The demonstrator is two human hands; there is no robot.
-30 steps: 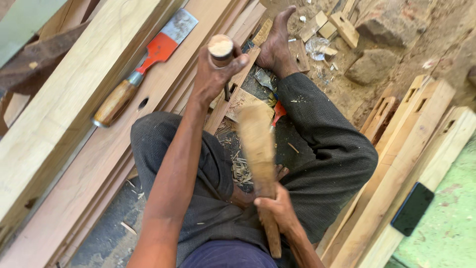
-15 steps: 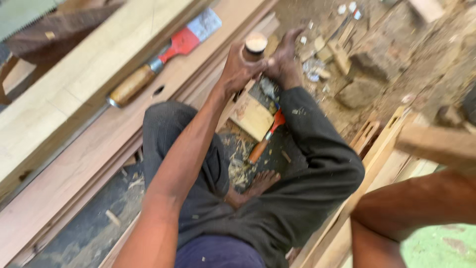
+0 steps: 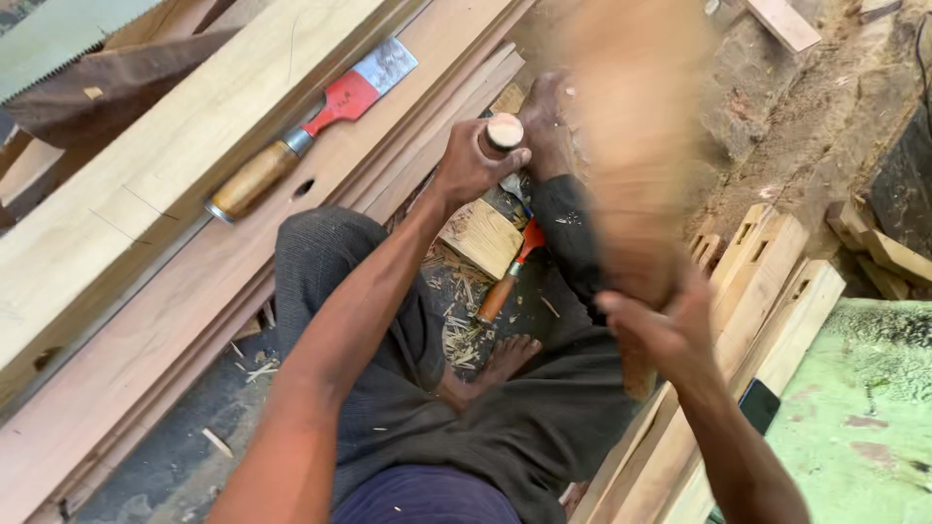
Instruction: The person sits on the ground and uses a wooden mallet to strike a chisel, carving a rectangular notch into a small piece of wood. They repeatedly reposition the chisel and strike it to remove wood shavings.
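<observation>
The chisel (image 3: 505, 131) stands near the middle of the view, toward the far side, upright with its round pale handle end facing up and its blade end hidden below the fist. It appears to be set into the plank that runs under the person's legs, though the contact point is covered. Standing it upright leaves the flat butt of the handle bare on top, where a blow can land squarely.

The left hand (image 3: 471, 165) is wrapped tightly round that handle just under the butt, fingers fully curled, holding it steady. The right hand (image 3: 665, 330), nearer and to the right, is closed in a firm fist round the shaft of a wooden mallet (image 3: 631, 146), whose broad head is a brown blur raised above and to the right of the chisel, clear of it at this instant.

Just near of the chisel a pale wood block (image 3: 482, 236) lies between the knees, with a second chisel (image 3: 510, 277) with a red collar beside it among shavings. A bare foot (image 3: 505, 359) rests below these. Far left, a wide red-necked chisel (image 3: 311, 126) lies flat on a light plank (image 3: 146, 194), well apart from both hands. At the right, mortised wooden rails (image 3: 777, 281) lean in a stack
</observation>
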